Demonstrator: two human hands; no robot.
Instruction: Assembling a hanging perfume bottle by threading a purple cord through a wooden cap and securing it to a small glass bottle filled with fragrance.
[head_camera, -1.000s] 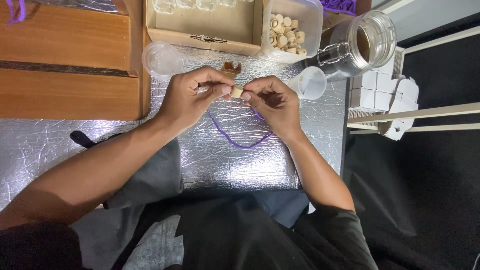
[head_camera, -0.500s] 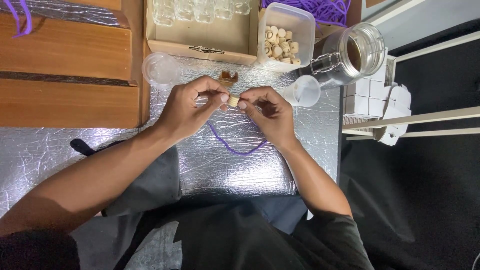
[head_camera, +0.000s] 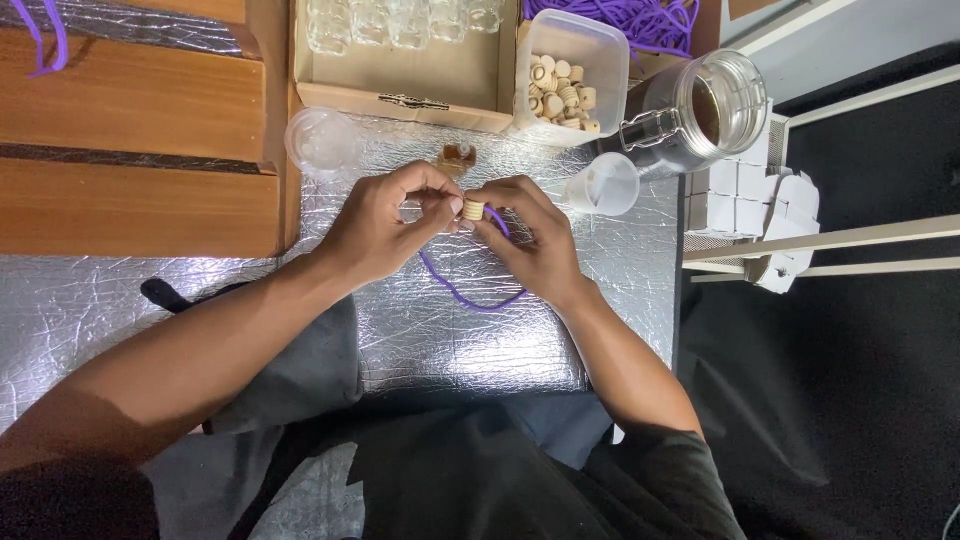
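A small round cork stopper (head_camera: 473, 209) is being pinched between left hand (head_camera: 385, 222) and right hand (head_camera: 530, 235) fingers; a purple cord (head_camera: 470, 295) is being attached, seemingly not yet secured.

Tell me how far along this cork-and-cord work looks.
Done: I cannot point to any finished piece. In hand: left hand and right hand pinch one cork, with a purple cord looping below it. Left: a tub of corks, small empty bottles in the box, more cord.

Foil (head_camera: 480, 345) bare near body; cup (head_camera: 603, 184), jar (head_camera: 700, 108) crowd right.
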